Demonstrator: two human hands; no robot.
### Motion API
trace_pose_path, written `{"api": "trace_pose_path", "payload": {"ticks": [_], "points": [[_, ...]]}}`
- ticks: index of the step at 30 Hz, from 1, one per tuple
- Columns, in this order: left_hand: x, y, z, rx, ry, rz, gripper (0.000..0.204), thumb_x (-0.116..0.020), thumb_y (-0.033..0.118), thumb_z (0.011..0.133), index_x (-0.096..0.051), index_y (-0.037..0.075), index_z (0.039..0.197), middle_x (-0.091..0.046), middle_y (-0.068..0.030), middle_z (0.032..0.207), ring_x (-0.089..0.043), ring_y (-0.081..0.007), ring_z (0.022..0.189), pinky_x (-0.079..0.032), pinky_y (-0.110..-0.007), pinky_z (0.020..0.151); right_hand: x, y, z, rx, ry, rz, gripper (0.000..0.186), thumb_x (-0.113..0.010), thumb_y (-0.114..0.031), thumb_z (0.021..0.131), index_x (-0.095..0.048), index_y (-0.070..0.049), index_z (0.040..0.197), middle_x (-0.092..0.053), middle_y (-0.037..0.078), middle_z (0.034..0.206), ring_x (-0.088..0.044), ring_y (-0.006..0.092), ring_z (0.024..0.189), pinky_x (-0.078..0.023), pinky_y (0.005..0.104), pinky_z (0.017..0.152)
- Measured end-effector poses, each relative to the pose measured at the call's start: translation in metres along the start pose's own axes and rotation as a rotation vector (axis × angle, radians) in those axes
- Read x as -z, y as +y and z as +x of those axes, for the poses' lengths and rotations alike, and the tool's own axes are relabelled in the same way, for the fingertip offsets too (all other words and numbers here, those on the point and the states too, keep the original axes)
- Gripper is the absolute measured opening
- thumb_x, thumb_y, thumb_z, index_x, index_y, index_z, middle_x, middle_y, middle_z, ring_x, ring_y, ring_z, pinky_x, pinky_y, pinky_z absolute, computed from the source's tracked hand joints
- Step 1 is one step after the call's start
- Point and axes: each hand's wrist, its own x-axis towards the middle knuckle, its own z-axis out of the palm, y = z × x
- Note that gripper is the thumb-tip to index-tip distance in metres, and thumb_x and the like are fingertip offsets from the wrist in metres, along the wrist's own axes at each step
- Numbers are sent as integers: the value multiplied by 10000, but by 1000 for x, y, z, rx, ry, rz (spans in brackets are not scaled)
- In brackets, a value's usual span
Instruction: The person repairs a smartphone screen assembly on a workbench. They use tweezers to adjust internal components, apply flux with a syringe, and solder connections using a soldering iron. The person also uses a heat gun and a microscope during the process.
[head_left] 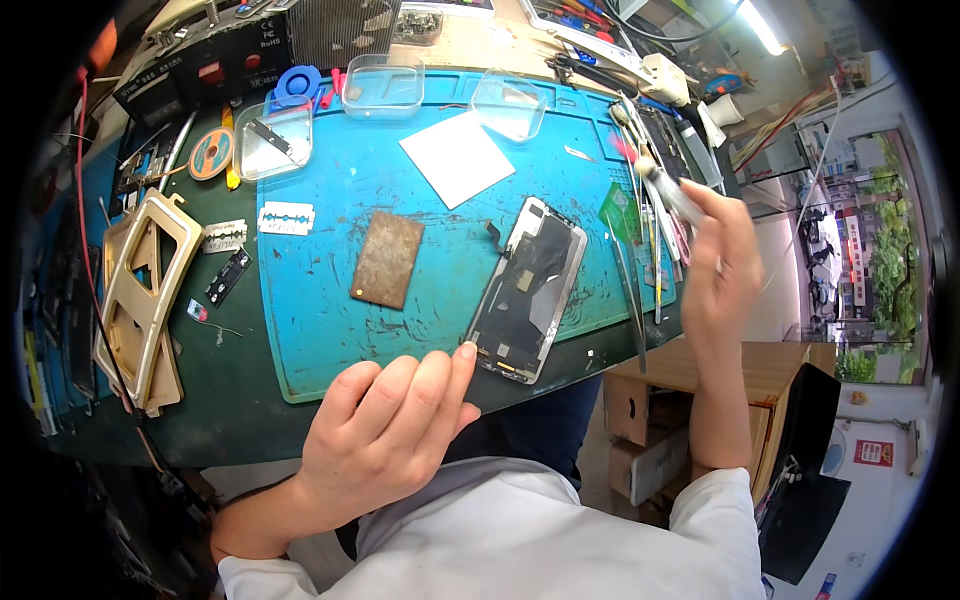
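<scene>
A phone screen assembly (pixel 527 290) lies back side up on the blue mat, black with a pale frame and a short flex cable at its upper left. At its lower left corner is my left hand (pixel 390 425), fingers bent side by side and thumb apart; whether the fingertip touches the corner I cannot tell. My right hand (pixel 725 260), raised at the right edge of the mat, is closed round a slim tool with a whitish, translucent body (pixel 675 190), blurred by motion. Left of the screen rests a brown rectangular plate (pixel 388 260).
The blue mat (pixel 320 340) holds a white square pad (pixel 457 160) and clear plastic boxes (pixel 383 88). Tweezers (pixel 628 290) and several thin tools lie at its right. Razor blades (pixel 287 218), a solder spool (pixel 211 153) and a gold-coloured metal fixture (pixel 150 290) are on the left.
</scene>
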Motion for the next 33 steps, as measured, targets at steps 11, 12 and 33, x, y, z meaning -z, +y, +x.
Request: {"api": "trace_pose_path", "payload": {"ticks": [11,12,33], "points": [[21,4,12,-19,-62,-70,375,-670,296,960,-706,36,1228,-606,-44,1081,-584,-200,937,-459,-359,818,2,-6,27,215,182,-133,279,-751,-169,920,-700,-21,1151,-714,119,1041,-665,292,925,-524,396,815],[19,5,16,-31,-50,-59,379,-671,296,959,-703,37,1233,-604,-40,1081,-581,-198,944,-456,-357,822,13,-23,43,211,207,11,271,-732,-121,928,-696,-11,1174,-711,122,1029,-667,238,894,-525,379,790],[13,11,-4,34,31,-79,478,-677,271,946,-612,31,1355,-611,-91,1172,-593,-242,1077,-473,-394,894,71,-23,365,-358,301,817,391,-685,-303,947,-685,83,1010,-755,162,913,-738,188,724,-609,284,618]]}}
